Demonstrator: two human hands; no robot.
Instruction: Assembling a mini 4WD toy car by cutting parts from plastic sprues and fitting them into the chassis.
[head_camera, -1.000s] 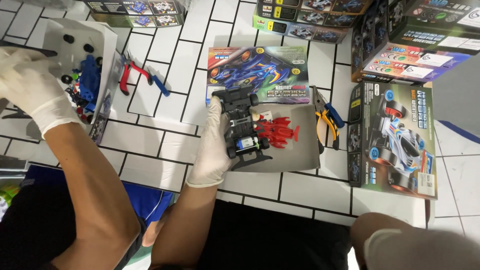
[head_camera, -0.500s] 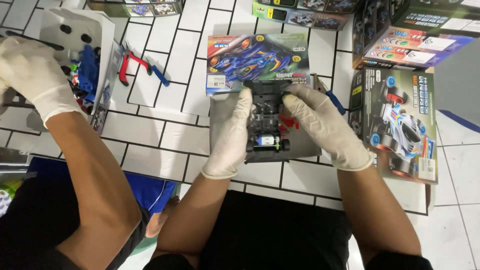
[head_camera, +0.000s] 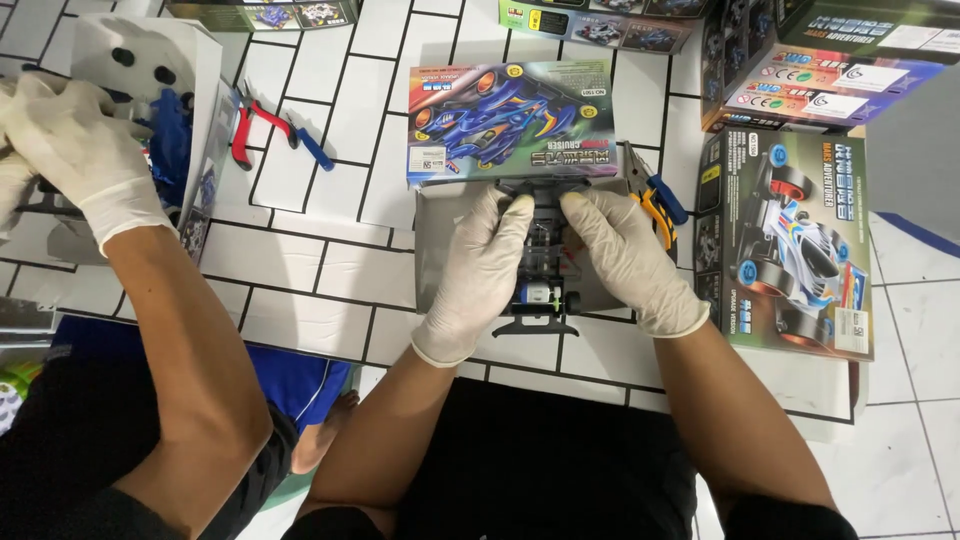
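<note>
Left hand: gloved, fingers curled around the left side of the black toy car chassis, steadying it.
Right hand: gloved, fingers closed on its right side, bracing against twist.
Chassis: over the grey box tray, on the tiled floor, below the blue car box lid.
Co-worker's gloved hand: at the floor's left edge, on another kit.

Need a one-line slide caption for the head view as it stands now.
Gloved left hand and right hand grip a black toy car chassis over an open box tray; a co-worker's gloved hand works alongside.
</note>
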